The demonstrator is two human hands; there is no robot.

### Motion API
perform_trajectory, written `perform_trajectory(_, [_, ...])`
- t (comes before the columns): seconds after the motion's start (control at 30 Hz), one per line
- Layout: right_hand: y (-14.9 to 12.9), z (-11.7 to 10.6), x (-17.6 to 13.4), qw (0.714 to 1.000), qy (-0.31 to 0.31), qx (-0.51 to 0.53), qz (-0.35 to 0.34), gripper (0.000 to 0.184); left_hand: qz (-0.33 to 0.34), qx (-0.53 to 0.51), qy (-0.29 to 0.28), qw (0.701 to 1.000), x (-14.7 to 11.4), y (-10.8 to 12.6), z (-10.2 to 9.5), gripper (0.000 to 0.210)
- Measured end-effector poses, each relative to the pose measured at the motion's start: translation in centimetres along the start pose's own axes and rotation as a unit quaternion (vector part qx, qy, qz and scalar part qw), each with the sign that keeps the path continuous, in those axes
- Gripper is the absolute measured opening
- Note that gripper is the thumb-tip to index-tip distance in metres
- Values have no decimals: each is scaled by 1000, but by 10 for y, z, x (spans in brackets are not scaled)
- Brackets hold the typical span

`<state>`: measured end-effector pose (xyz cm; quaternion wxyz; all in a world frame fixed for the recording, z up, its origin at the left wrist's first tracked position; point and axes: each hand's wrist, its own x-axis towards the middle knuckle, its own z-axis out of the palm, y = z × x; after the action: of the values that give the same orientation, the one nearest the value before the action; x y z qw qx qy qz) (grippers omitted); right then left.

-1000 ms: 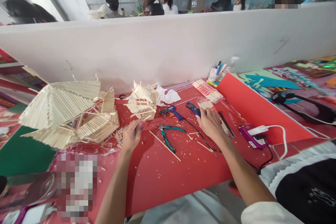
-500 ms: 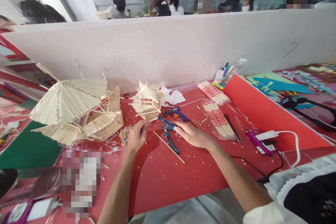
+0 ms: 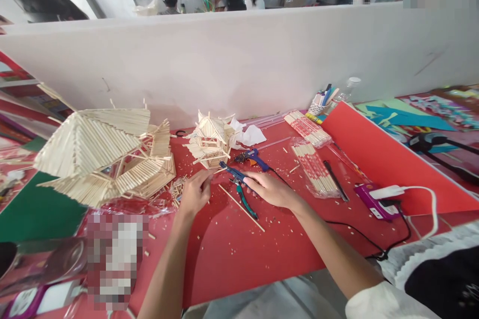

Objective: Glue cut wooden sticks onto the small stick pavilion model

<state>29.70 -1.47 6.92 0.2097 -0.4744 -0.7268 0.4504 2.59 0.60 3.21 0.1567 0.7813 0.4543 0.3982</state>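
The red desk (image 3: 228, 259) carries everything, scattered with small chips. Far left on it stands the larger stick model (image 3: 101, 134), with broad sloping roofs. Both bare forearms reach in from the near side, the left one steep, the right one slanting far and left from a white sleeve. The smaller stick model (image 3: 210, 132) stands just beyond the hands; it looks light and fragile, best held low by its base.

The right hand (image 3: 271, 189) lies palm down, its grip wrapped round the handles of the blue pliers (image 3: 236, 174), whose nose points far left, just in front of the smaller model. They should be stiff and weightier than the sticks, steadiest held well back on the handles. Partly under them lie the teal-handled pliers (image 3: 245, 202).

The left hand (image 3: 196, 192) is bent inward, its grip pinching a thin stick (image 3: 219, 171) whose end reaches the blue pliers' nose. That stick should be very light, stiff and snappable, so fingertips close to the worked end suit it.
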Motion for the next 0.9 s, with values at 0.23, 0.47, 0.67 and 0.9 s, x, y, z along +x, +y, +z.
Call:
perform_trajectory(0.23, [-4,-2,1,1000,2,-9,-12,42,5,12,-10,1000,-1,0,-1,37])
perform_trajectory(0.47, [-4,-3,1,1000,-1,-21,-11,43,8,12,-16,1000,-2,-3,0,40])
perform_trajectory(0.67, [-11,-4,0,999,2,-49,-16,42,9,21,-20,1000,-1,-4,-1,41])
perform_trajectory(0.9, [-19,6,1,987,25,-160,-12,37,13,32,-32,999,-1,-4,-2,41])
